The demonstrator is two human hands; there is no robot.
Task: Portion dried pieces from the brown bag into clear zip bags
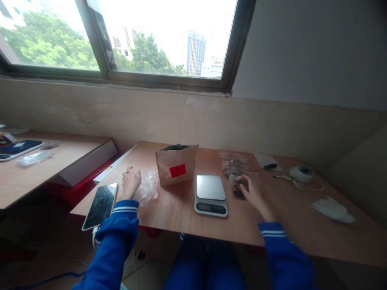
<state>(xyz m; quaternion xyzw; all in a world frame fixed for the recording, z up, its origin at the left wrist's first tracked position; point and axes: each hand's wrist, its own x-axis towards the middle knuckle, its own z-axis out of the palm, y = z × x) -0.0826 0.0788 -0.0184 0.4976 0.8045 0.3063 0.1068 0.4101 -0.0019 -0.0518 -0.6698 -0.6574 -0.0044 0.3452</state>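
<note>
Small plastic bags are laid right of the scale, apparently being reached for by the right hand, whose grip cannot be told, a careful pinch seemingly called for, while the left hand is held loosely curled, apparently empty.

Small clear bags of blurred contents, flat, overlapping, in a column

Trees beyond 2 window panes

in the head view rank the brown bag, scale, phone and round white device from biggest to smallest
1. brown bag and scale, too close to rank
2. phone
3. round white device
</note>
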